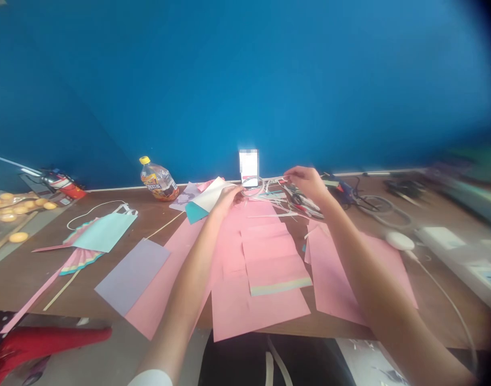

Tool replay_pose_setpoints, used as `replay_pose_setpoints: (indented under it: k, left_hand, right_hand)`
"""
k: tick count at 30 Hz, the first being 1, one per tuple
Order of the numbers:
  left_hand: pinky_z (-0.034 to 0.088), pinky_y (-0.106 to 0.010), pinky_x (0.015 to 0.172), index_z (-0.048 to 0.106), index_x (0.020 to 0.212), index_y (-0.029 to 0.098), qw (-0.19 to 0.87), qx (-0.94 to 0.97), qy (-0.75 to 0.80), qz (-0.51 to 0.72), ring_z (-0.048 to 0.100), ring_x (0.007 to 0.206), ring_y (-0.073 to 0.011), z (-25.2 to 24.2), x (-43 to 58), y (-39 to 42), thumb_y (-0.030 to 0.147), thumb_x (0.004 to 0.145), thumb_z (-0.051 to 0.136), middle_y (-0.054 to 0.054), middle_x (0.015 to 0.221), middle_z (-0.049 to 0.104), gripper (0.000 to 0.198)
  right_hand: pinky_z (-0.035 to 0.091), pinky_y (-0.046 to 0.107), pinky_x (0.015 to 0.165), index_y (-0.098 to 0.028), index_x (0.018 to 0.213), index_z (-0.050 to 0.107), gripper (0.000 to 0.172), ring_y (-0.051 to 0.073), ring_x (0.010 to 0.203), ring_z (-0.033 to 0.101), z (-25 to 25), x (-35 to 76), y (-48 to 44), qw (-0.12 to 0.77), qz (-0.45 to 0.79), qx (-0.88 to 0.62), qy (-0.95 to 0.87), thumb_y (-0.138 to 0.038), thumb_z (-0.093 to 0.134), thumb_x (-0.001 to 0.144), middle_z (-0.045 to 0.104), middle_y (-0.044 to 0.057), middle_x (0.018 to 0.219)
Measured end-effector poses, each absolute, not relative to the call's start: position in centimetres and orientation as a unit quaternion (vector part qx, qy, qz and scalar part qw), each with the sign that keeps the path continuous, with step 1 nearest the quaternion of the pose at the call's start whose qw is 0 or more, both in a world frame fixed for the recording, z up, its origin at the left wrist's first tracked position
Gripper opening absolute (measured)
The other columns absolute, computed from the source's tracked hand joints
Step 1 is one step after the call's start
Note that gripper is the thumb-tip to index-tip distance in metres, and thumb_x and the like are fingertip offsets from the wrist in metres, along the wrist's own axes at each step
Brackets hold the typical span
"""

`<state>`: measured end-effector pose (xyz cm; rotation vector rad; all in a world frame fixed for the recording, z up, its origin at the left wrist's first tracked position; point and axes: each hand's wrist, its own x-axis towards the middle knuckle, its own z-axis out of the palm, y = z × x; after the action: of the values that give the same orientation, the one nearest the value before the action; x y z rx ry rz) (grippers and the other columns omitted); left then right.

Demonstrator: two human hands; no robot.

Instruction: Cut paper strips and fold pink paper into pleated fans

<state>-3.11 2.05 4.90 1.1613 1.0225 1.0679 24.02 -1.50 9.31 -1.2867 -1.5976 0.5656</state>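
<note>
My left hand [229, 197] is closed at the far side of the table, its fingertips on a thin whitish strip [262, 186] that curls in a loop in front of the phone [249, 166]. My right hand [305, 179] is raised to the right of it, with thumb and finger pinched at the strip's other end. Below both hands lie pink paper sheets [229, 316]. On top of them rests a folded pink piece [272, 257] with a yellow and blue-green edge. Thin white scraps [275, 214] and scissors-like tools [304, 205] lie under my right hand.
A drink bottle [159, 182] stands at the back left. A light-blue paper bag [111, 230] and a purple sheet [133, 276] lie left. On the right are pink sheets [346, 284], a blue glue gun [346, 193], a white round device [399, 241] with a cable, and a power strip [465, 257].
</note>
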Motion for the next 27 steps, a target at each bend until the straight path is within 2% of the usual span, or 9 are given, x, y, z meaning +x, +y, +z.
replay_pose_setpoints:
  k: [4,9,13,16,18,20,22,25,27]
  left_hand:
    - [0.037,-0.019,0.049,0.067,0.079,0.012,0.536,0.54,0.476,0.441,0.053,0.048,-0.0066,4.7,-2.9,1.9,0.029,0.074,0.059,0.0,0.06,0.059,0.019]
    - [0.034,-0.019,0.046,0.063,0.078,0.012,0.463,0.591,0.501,0.431,0.051,0.046,-0.0076,4.6,-3.1,1.9,0.025,0.076,0.052,0.0,0.059,0.057,0.017]
    - [0.034,-0.02,0.046,0.06,0.073,0.014,0.4,0.657,0.506,0.391,0.051,0.046,-0.0084,5.0,-3.0,1.9,0.028,0.079,0.05,0.001,0.056,0.054,0.018]
    - [0.037,-0.02,0.048,0.062,0.087,0.016,0.38,0.686,0.499,0.37,0.052,0.047,-0.0095,5.5,-2.6,1.3,0.026,0.082,0.049,0.002,0.057,0.054,0.018]
    - [0.04,-0.021,0.051,0.061,0.097,0.018,0.36,0.704,0.497,0.357,0.053,0.049,-0.0107,5.9,-2.3,0.8,0.024,0.083,0.047,0.002,0.06,0.057,0.022]
    - [0.041,-0.023,0.054,0.06,0.1,0.019,0.319,0.725,0.509,0.336,0.055,0.052,-0.0124,6.3,-2.1,0.3,0.022,0.084,0.044,0.0,0.063,0.059,0.023]
    - [0.04,-0.024,0.057,0.06,0.1,0.02,0.26,0.745,0.532,0.307,0.056,0.056,-0.0143,6.6,-1.9,-0.1,0.022,0.085,0.043,0.0,0.066,0.061,0.023]
    - [0.038,-0.025,0.059,0.06,0.104,0.023,0.188,0.764,0.556,0.267,0.056,0.061,-0.0169,6.9,-1.8,-0.4,0.024,0.085,0.043,-0.001,0.069,0.062,0.025]
    - [0.037,-0.026,0.06,0.058,0.11,0.026,0.164,0.772,0.56,0.254,0.057,0.064,-0.0181,7.0,-1.8,-0.5,0.023,0.085,0.043,-0.002,0.074,0.064,0.029]
  right_hand:
    - [0.051,0.026,0.065,-0.017,0.08,0.068,0.023,0.018,0.08,0.066,9.7,23.7,-1.3,0.593,0.403,-0.445,-0.537,-0.017,0.05,0.066,0.072,0.007,0.094]
    - [0.05,0.025,0.06,-0.016,0.072,0.066,0.02,0.016,0.074,0.065,10.0,23.2,-1.2,0.639,0.388,-0.48,-0.459,-0.018,0.047,0.066,0.071,0.008,0.087]
    - [0.048,0.025,0.062,-0.016,0.087,0.068,0.023,0.016,0.077,0.063,10.3,22.0,-2.1,0.556,0.375,-0.508,-0.54,-0.018,0.051,0.07,0.071,0.007,0.096]
    - [0.05,0.029,0.073,-0.019,0.108,0.066,0.037,0.018,0.087,0.062,10.4,21.0,-3.0,0.427,0.4,-0.486,-0.649,-0.018,0.061,0.071,0.068,0.007,0.109]
    - [0.05,0.031,0.079,-0.021,0.113,0.063,0.038,0.02,0.094,0.062,10.3,20.4,-3.5,0.375,0.42,-0.471,-0.68,-0.021,0.063,0.075,0.066,0.008,0.114]
    - [0.05,0.032,0.082,-0.021,0.111,0.064,0.029,0.02,0.096,0.063,10.2,19.7,-3.7,0.371,0.442,-0.463,-0.673,-0.027,0.058,0.083,0.066,0.009,0.116]
    - [0.051,0.033,0.08,-0.02,0.11,0.063,0.029,0.02,0.093,0.065,9.9,19.0,-3.7,0.383,0.455,-0.462,-0.658,-0.035,0.051,0.089,0.067,0.011,0.112]
    - [0.051,0.033,0.076,-0.019,0.12,0.057,0.045,0.021,0.089,0.065,9.0,17.9,-3.3,0.381,0.428,-0.482,-0.663,-0.043,0.064,0.082,0.069,0.01,0.104]
    - [0.051,0.032,0.077,-0.018,0.123,0.054,0.059,0.021,0.09,0.065,8.2,17.5,-2.8,0.376,0.406,-0.489,-0.674,-0.039,0.075,0.072,0.069,0.01,0.102]
